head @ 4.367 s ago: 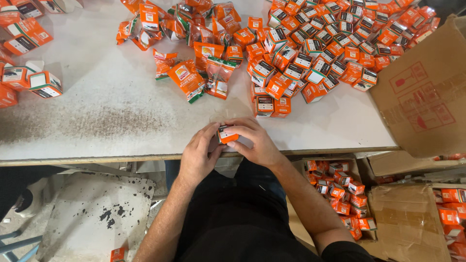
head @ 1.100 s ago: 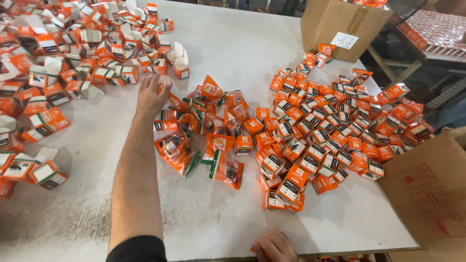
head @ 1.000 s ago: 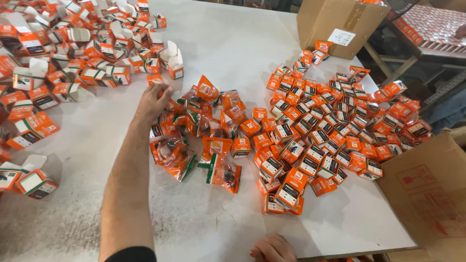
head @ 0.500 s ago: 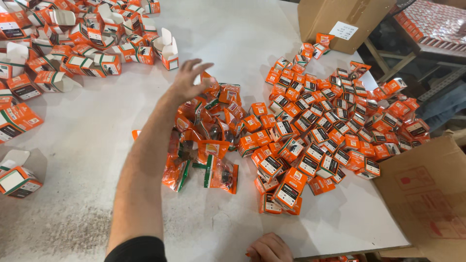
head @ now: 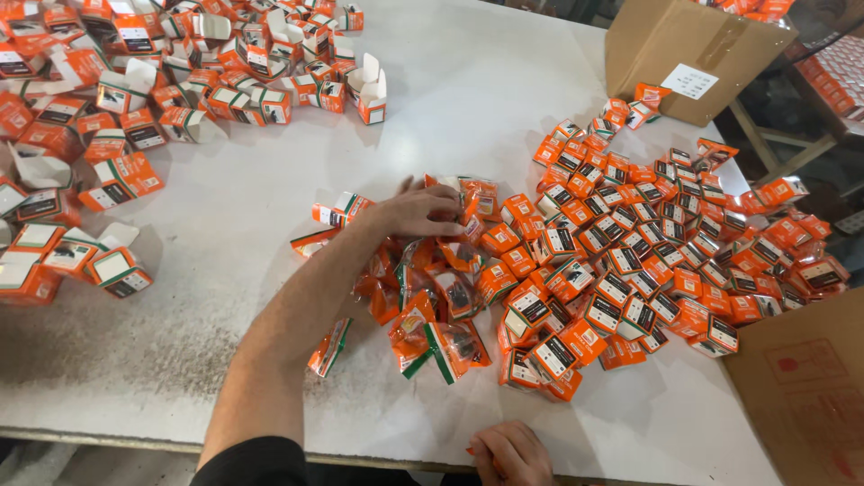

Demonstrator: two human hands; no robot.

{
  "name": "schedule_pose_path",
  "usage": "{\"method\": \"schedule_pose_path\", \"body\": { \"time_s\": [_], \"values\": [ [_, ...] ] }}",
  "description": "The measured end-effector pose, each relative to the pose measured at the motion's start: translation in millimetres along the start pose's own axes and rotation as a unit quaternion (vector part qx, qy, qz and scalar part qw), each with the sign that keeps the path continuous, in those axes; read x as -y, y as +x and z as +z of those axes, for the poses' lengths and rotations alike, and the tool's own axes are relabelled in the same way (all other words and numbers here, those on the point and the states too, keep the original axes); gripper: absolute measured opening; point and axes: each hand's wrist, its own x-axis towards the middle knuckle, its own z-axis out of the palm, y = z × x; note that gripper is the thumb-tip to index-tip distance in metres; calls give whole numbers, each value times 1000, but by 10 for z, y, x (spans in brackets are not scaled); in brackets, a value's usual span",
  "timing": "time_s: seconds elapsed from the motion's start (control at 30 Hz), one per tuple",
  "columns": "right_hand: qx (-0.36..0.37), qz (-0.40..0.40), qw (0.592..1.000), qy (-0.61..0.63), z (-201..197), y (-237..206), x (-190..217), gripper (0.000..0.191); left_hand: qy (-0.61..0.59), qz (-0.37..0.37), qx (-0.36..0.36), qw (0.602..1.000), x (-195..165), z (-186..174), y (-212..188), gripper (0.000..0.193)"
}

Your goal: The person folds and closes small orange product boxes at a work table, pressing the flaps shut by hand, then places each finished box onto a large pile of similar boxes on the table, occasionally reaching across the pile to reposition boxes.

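Observation:
My left hand reaches across the white table and lies palm down, fingers apart, on a heap of orange plastic packets. Its fingertips touch a packet at the heap's far edge. Just right of the heap lies a large spread of small closed orange boxes. My right hand rests at the table's near edge with its fingers curled. A sliver of a small orange box shows in its grip; the rest of that box is hidden.
Opened, empty orange-and-white boxes crowd the far left of the table. A brown carton stands at the far right corner. Another carton sits at the near right, beside the table edge.
My left hand has drawn back from the far left of the heap and moved right onto the packets. My right hand has stayed at the near edge.

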Motion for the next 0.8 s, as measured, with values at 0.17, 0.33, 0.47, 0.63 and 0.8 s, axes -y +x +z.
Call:
{"method": "schedule_pose_path", "body": {
  "time_s": [0.17, 0.33, 0.47, 0.63, 0.8],
  "values": [
    [64, -3, 998, -14, -154, 216, 313, 26, 29, 4, -292, 956, 443, -654, -771, 50],
    [112, -4, 993, -37, -101, 456, 489, 22, -395, -160, -226, 876, 448, -444, -1212, 61],
    [156, -11, 988, -13, -26, 547, 589, 21, -397, -202, -327, 833, 109, -98, -1062, 65],
    [151, -71, 986, 26, 29, 537, 670, 25, -436, -197, -437, 762, -222, -22, -895, 71],
    [138, -32, 989, 45, -57, 413, 595, 28, -248, -153, -532, 795, -235, -234, -1333, 47]
  ]
}}
